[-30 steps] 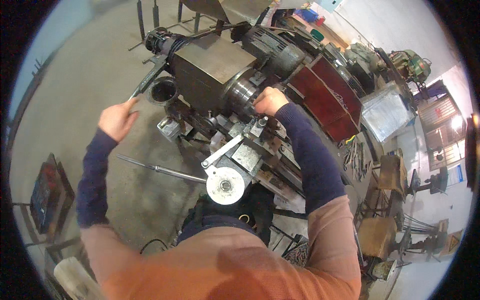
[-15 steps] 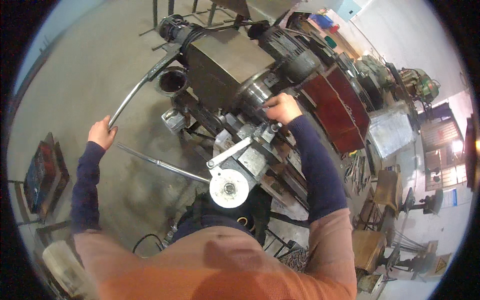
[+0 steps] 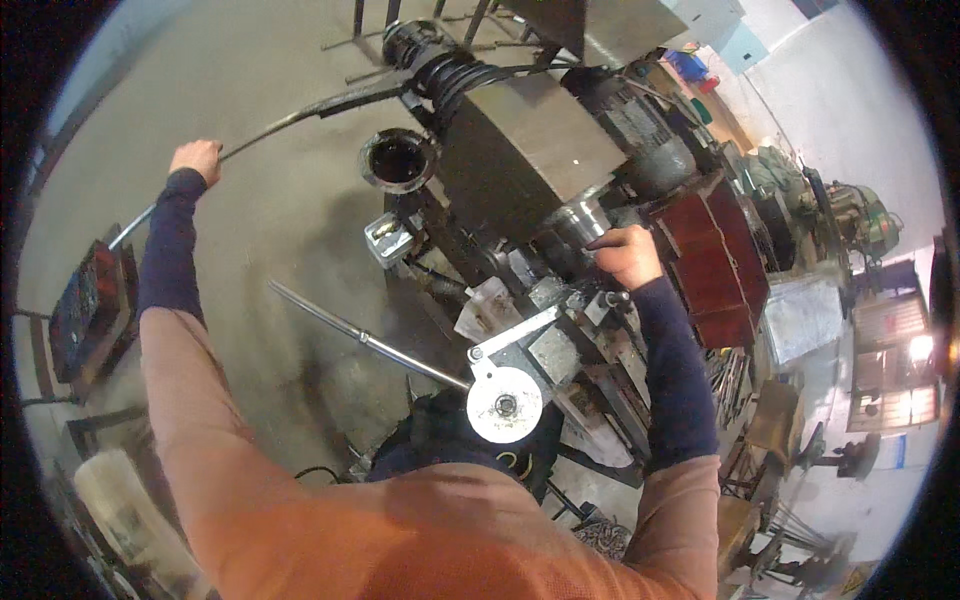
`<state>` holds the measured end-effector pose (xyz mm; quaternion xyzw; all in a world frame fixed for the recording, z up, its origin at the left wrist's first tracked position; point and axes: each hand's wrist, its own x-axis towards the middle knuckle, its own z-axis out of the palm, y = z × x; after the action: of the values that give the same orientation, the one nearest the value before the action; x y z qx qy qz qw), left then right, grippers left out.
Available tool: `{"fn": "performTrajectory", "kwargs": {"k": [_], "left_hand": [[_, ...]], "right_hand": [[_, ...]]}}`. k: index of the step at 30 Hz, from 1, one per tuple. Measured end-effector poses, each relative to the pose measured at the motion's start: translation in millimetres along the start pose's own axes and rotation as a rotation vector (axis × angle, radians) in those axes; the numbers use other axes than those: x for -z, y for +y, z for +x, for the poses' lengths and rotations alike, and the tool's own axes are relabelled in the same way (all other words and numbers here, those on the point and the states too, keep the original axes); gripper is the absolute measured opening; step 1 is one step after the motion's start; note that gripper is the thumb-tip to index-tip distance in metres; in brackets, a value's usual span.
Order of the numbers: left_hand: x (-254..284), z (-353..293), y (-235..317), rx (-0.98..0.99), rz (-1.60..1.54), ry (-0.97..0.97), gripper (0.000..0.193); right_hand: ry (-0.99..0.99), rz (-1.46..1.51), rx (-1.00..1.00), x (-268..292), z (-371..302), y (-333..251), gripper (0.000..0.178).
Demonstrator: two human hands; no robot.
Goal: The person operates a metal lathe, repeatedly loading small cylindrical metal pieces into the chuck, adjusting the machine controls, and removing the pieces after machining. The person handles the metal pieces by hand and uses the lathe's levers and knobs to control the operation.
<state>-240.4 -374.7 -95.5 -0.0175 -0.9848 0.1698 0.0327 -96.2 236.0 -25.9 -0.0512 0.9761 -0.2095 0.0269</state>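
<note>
My left hand (image 3: 197, 162) is wrapped round a long metal lever (image 3: 290, 122) at the far left. The lever runs from the back end of a lathe-like machine (image 3: 530, 130) and sticks out beyond my fist toward the lower left. On the right, my right hand (image 3: 628, 257) is closed, with its fingertips at the shiny round metal part (image 3: 582, 220) on the machine's front. What those fingers pinch, if anything, is too small to make out. Nearer my body are a pale round disc (image 3: 505, 404), a flat silver handle (image 3: 515, 333) and a slanting steel rod (image 3: 365, 338).
A dark open pipe-like ring (image 3: 398, 160) and a small metal box (image 3: 388, 240) jut from the machine's left side. Beyond my right arm stands a dark red metal cover (image 3: 705, 250). A tool-box-like dark block (image 3: 90, 310) sits at far left.
My left hand has gone up and away with the lever, which now extends past the fist. The view has shifted, so the machine sits farther right. My right hand remains at the round metal part.
</note>
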Motion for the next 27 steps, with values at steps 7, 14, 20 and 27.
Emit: {"fn": "performTrajectory", "kwargs": {"k": [7, 14, 20, 27], "left_hand": [[33, -12, 127, -0.203, -0.693, 0.758, 0.027], [-152, 1, 294, -0.418, -0.575, -0.139, 0.054], [-138, 31, 267, -0.79, 0.019, 0.015, 0.033], [-92, -6, 236, -0.366, -0.302, -0.085, 0.035]], "right_hand": [[0.346, 0.035, 0.221, 26, -50, 9, 0.04], [0.521, -0.103, -0.02, 54, -220, 70, 0.035], [0.491, 0.057, -0.651, 37, -368, 120, 0.031], [0.48, -0.281, -1.048, 8, -531, 242, 0.036]]}}
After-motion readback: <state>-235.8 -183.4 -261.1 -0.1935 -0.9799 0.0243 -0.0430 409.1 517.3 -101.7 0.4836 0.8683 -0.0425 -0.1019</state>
